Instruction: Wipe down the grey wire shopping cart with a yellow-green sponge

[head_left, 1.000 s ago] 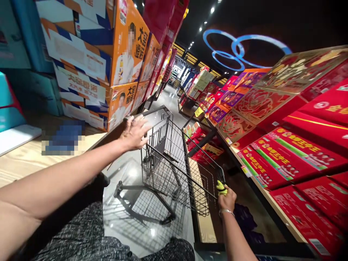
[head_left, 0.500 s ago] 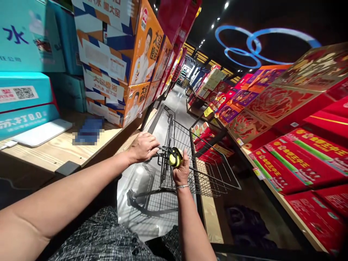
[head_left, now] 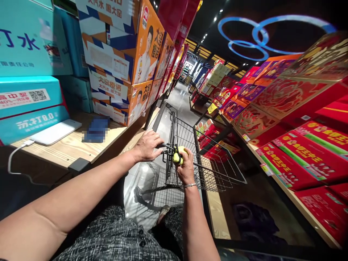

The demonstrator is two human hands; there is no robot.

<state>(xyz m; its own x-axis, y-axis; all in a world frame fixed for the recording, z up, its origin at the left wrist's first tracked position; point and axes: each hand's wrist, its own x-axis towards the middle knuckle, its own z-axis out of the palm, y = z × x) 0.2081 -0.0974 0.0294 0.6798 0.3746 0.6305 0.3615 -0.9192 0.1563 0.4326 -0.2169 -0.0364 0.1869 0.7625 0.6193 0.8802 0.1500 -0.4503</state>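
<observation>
A wire shopping cart stands tilted in my view. My left hand is closed over the near end of its dark handle, and the palm side is hidden. In my right hand is a bright yellow-green bundle with black cord or strap around it. Its exact kind I cannot make out. My fingers wrap over its top and right side, close beside the cart's handle. The wire basket shows nothing inside.
On the left a wooden shelf carries a white power bank-like device with a cable, a blurred blue item and stacked drink cartons. Red gift boxes line the right shelf. A shiny floor aisle runs ahead.
My right fingers have folded down over the yellow-green bundle, where the thumb stood up before. My left hand stays at the handle. The whole view has shifted slightly.
</observation>
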